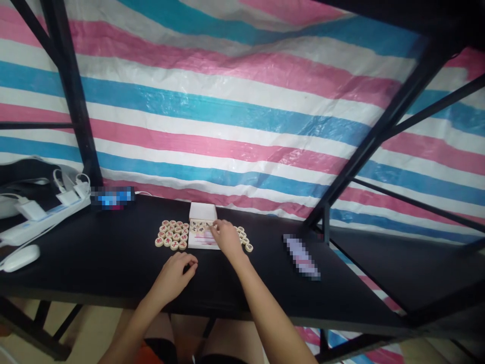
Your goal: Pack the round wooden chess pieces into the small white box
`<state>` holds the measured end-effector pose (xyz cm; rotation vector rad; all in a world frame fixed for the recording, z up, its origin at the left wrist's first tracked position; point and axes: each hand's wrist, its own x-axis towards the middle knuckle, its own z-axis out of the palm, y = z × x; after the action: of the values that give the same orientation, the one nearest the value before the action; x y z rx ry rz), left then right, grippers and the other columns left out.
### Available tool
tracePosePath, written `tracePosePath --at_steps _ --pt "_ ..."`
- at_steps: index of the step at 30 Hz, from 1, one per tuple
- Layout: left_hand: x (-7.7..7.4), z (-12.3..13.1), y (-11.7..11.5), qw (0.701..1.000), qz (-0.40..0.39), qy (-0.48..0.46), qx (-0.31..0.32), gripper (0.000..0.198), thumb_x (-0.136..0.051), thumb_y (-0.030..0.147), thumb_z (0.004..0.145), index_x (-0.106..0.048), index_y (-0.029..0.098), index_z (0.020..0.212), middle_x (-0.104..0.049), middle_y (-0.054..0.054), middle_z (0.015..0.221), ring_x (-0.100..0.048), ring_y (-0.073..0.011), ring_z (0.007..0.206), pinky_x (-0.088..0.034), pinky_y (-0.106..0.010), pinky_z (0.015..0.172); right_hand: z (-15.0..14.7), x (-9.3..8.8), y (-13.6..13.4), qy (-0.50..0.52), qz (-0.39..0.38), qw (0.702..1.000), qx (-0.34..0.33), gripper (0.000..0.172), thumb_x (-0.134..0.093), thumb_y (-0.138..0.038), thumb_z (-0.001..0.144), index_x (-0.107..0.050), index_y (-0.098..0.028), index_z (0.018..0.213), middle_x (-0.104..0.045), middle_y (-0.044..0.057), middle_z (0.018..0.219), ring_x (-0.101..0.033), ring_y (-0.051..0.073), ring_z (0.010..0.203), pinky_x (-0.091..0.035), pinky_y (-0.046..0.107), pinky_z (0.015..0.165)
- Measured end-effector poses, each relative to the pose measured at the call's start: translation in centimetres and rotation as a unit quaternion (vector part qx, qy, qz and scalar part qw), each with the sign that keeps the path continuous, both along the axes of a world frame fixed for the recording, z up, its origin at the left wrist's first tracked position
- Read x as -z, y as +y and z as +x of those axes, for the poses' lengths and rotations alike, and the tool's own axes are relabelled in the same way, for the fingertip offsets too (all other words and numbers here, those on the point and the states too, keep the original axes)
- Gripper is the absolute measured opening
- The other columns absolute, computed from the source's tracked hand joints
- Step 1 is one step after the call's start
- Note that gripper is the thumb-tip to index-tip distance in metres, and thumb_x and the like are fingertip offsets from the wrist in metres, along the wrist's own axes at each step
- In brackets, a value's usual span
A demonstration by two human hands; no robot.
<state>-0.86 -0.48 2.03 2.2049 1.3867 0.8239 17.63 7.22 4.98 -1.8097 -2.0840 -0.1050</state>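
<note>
A white box (202, 241) with its lid (202, 210) folded back stands near the middle of the black table. Round pieces with black characters (200, 229) lie in its back part. My right hand (226, 237) is over the box's right side, its fingers pinched at the pieces; what they hold is too small to name. Left of the box, red-marked round pieces (169, 235) are set close together in rows. More pale pieces (248, 247) lie to the right, partly behind my right hand. My left hand (177, 275) rests on the table in front of the box, its fingers curled and thumb apart, holding nothing.
A power strip (49, 220) with plugs and cables and a white mouse-like object (21, 258) are at the left. A blurred blue device (112, 197) lies at the back left, a blurred pale object (302, 257) at the right. Black metal posts frame the table (113, 263).
</note>
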Motion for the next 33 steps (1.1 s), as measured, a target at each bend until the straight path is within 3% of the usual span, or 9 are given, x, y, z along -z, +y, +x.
tracePosePath --at_steps 4,7,10,15,19,25,29,33 --pt "0.1 0.0 0.1 1.0 0.005 0.007 0.005 0.018 -0.047 0.023 0.085 -0.065 0.022 0.085 -0.064 -0.002 0.082 -0.058 -0.0196 0.084 -0.042 -0.03 0.077 3.2 1.2 -2.7 -0.018 0.033 0.998 0.054 0.028 -0.041 -0.018 0.09 -0.063 -0.016 0.107 -0.065 0.012 0.1 -0.057 0.023 0.093 -0.041 0.03 0.08" --pt "0.3 -0.1 0.1 1.0 0.008 0.008 0.006 0.018 -0.047 0.023 0.085 -0.065 0.022 0.086 -0.064 -0.002 0.082 -0.057 -0.0196 0.083 -0.042 -0.031 0.078 4.3 2.6 -4.1 -0.058 0.004 0.998 0.032 0.027 -0.045 -0.014 0.087 -0.064 -0.013 0.106 -0.065 0.014 0.1 -0.056 0.026 0.095 -0.041 0.033 0.081" --pt "0.3 0.0 0.1 1.0 0.009 0.006 0.004 0.018 -0.047 0.024 0.085 -0.065 0.022 0.085 -0.064 -0.002 0.082 -0.057 -0.0196 0.083 -0.042 -0.031 0.077 4.5 3.5 -4.7 -0.066 0.024 0.997 0.012 0.027 -0.047 -0.013 0.085 -0.063 -0.012 0.107 -0.064 0.014 0.101 -0.055 0.026 0.097 -0.041 0.034 0.085" --pt "0.1 0.0 0.0 1.0 0.005 0.006 0.003 0.018 -0.047 0.025 0.085 -0.066 0.022 0.084 -0.064 -0.002 0.081 -0.057 -0.0195 0.083 -0.042 -0.03 0.076 5.0 3.9 -5.0 -0.028 0.042 0.999 0.007 0.022 -0.046 -0.013 0.086 -0.065 -0.015 0.096 -0.062 0.011 0.093 -0.055 0.024 0.093 -0.042 0.034 0.085" --pt "0.1 0.0 0.0 1.0 0.002 0.004 0.003 0.018 -0.048 0.024 0.084 -0.066 0.022 0.084 -0.064 -0.002 0.081 -0.058 -0.0195 0.082 -0.042 -0.03 0.076 5.3 4.1 -5.8 0.013 0.049 0.998 -0.03 0.02 -0.048 -0.01 0.084 -0.064 -0.018 0.092 -0.06 0.01 0.098 -0.055 0.023 0.093 -0.042 0.034 0.086" --pt "0.1 -0.1 0.0 1.0 0.006 0.001 0.01 0.019 -0.048 0.027 0.085 -0.067 0.022 0.085 -0.065 -0.002 0.082 -0.058 -0.0196 0.082 -0.043 -0.03 0.076 3.5 3.3 -8.2 0.135 -0.004 0.986 -0.096 0.02 -0.048 -0.009 0.082 -0.06 -0.019 0.094 -0.061 0.006 0.091 -0.058 0.02 0.084 -0.047 0.031 0.076" --pt "0.0 -0.1 -0.1 0.999 -0.002 -0.017 0.033 0.024 -0.047 0.034 0.088 -0.068 0.023 0.088 -0.066 -0.003 0.086 -0.058 -0.0196 0.084 -0.043 -0.03 0.078 0.9 2.9 -9.1 0.263 -0.023 0.946 -0.187 0.03 -0.055 -0.011 0.079 -0.058 -0.022 0.107 -0.061 0.005 0.102 -0.058 0.018 0.093 -0.047 0.03 0.082" --pt "0.1 0.0 0.0 0.999 -0.014 -0.013 0.034 0.022 -0.049 0.032 0.086 -0.068 0.022 0.083 -0.066 -0.003 0.083 -0.058 -0.019 0.081 -0.043 -0.028 0.075 -0.8 3.5 -9.0 0.323 -0.037 0.915 -0.237 0.031 -0.057 -0.012 0.078 -0.06 -0.022 0.106 -0.06 0.004 0.104 -0.059 0.017 0.092 -0.049 0.028 0.079"
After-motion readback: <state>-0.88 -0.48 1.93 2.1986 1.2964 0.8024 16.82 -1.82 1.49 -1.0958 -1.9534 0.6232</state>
